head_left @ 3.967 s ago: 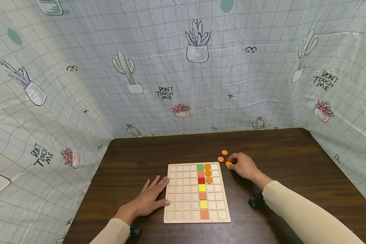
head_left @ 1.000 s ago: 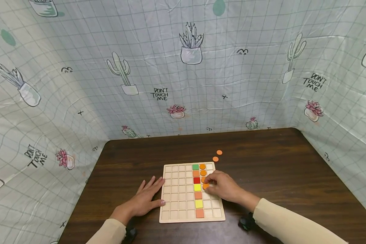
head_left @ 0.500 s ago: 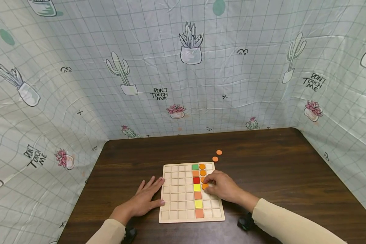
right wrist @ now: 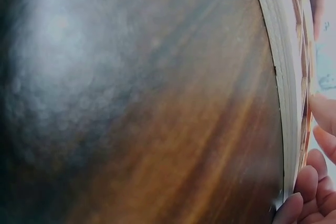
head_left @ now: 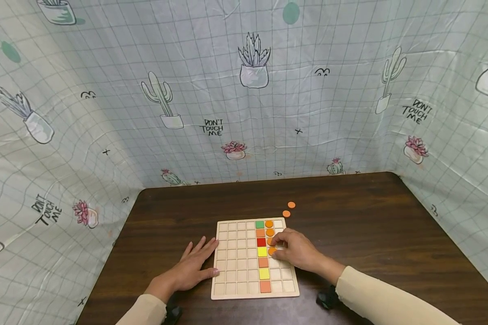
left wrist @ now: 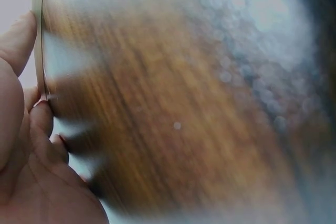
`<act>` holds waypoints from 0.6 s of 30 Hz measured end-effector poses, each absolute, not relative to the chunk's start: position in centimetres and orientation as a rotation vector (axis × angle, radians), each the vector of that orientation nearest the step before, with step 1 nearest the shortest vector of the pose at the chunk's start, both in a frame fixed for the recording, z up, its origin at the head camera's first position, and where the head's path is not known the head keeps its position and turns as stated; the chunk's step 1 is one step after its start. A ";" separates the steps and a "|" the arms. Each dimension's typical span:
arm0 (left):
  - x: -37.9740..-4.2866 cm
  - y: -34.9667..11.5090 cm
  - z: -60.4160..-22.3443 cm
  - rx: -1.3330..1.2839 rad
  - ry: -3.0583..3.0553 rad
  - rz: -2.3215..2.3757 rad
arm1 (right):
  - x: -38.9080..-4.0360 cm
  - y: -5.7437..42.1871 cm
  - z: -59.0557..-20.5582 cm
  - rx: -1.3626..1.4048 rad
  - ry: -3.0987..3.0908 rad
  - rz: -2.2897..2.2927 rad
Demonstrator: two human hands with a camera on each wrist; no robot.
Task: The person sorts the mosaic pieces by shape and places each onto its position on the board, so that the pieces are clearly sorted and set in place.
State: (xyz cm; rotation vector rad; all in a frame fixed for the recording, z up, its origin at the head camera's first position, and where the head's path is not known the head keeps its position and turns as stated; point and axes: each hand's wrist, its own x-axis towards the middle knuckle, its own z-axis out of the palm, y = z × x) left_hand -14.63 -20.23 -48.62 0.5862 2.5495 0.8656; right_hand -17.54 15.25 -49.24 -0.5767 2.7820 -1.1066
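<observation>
A pale wooden grid board [head_left: 244, 257] lies on the table in the head view. One column holds coloured square tiles, such as a green one [head_left: 260, 225], a red one [head_left: 261, 242] and a yellow one [head_left: 262, 252]. To their right runs a column of orange discs [head_left: 269, 224]. My right hand [head_left: 298, 250] reaches over the board's right edge and pinches an orange disc [head_left: 272, 251] beside the upper yellow tile. Its index finger partly hides the disc above. My left hand [head_left: 191, 268] lies with fingers spread, thumb and fingertips against the board's left edge [left wrist: 39, 51].
Two more orange discs [head_left: 286, 214] lie on the dark wooden table [head_left: 349, 212] beyond the board's far right corner. A patterned curtain [head_left: 211, 90] encloses the table at the back and sides.
Four seconds ago my right hand was at an orange disc on the table right of the board; it has carried it leftward onto the board. Lately the hands have barely moved.
</observation>
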 end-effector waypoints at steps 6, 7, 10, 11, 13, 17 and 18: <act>-14.5 -20.2 -48.2 0.602 2.544 0.870 | -17.6 15.3 -49.2 -0.587 2.768 -1.134; -14.5 -20.2 -48.2 0.602 2.545 0.861 | -17.6 15.3 -49.1 -0.587 2.763 -1.146; -14.6 -20.1 -48.2 0.596 2.541 0.831 | -17.7 15.5 -49.1 -0.579 2.740 -1.184; -14.6 -20.1 -48.2 0.590 2.543 0.818 | -17.8 15.5 -49.1 -0.577 2.731 -1.198; -14.7 -20.1 -48.3 0.582 2.545 0.812 | -17.9 15.6 -49.0 -0.569 2.719 -1.218; -14.7 -20.1 -48.3 0.571 2.551 0.808 | -18.2 15.6 -48.9 -0.548 2.710 -1.239; -14.6 -20.1 -48.3 0.570 2.552 0.809 | -18.3 15.7 -48.9 -0.542 2.708 -1.241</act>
